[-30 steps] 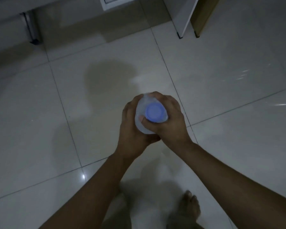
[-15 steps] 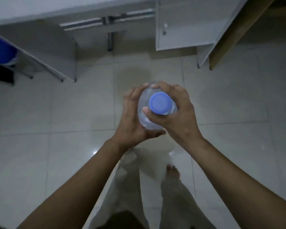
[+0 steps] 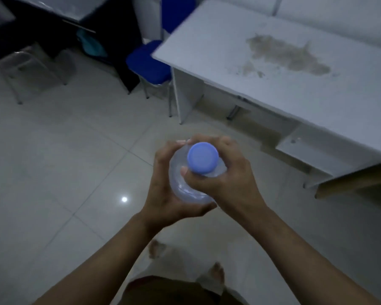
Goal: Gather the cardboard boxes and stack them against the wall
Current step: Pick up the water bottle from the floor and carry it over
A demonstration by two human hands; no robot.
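I hold a clear plastic bottle (image 3: 186, 190) upright in front of me, seen from above, with its blue cap (image 3: 202, 158) on top. My left hand (image 3: 163, 190) wraps the bottle's body from the left. My right hand (image 3: 227, 179) grips the neck, with the thumb and fingers around the cap. No cardboard box is clearly in view; a brown flat board edge (image 3: 350, 183) shows at the right under the desk.
A white desk (image 3: 284, 62) with a brown stain stands at the right, a small cabinet (image 3: 312, 150) beneath it. A blue chair (image 3: 149, 62) sits behind its left end. Another chair frame (image 3: 31, 69) and a dark desk stand at the far left. The floor is pale tile.
The view has lifted and swung left, bringing the desk top and the blue chair into sight. Both hands keep the same hold on the bottle.
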